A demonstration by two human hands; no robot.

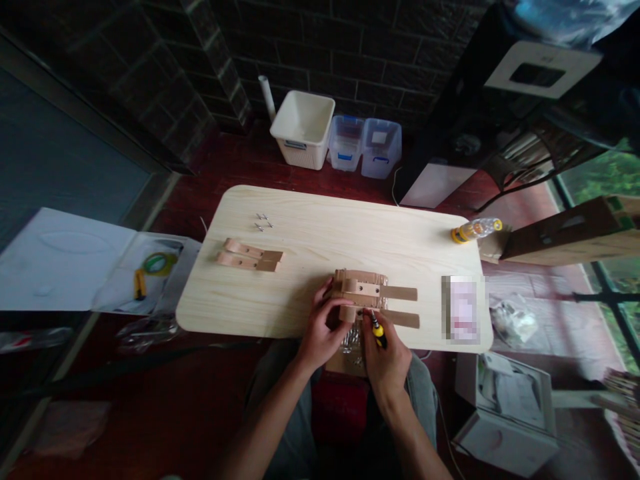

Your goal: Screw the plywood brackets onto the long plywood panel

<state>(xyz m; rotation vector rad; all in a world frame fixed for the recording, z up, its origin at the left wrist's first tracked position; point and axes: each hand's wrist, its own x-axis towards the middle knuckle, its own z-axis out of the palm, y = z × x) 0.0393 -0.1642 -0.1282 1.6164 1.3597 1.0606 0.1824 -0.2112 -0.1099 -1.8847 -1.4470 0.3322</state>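
Note:
A brown leather-like piece (361,288) with looped ends, dark holes and two flat straps pointing right lies at the table's front edge. My left hand (321,331) grips its near looped strap from the left, fingers curled around the loop. In my right hand (389,360) is a yellow-and-black screwdriver (379,331), its tip by a hole in the near strap. Shiny small parts (351,340), too blurred to name, lie between my hands below the edge. Two similar brown straps (250,256) rest on the table's left, near several small metal screws (263,222).
On the pale wooden table (320,233) stand a clear bottle with yellow parts (475,230) and a pixelated item (463,310) at right. Beyond it, a white basket (303,130) and two clear bins (365,143) sit on the floor. Open white boxes (505,413) flank the table.

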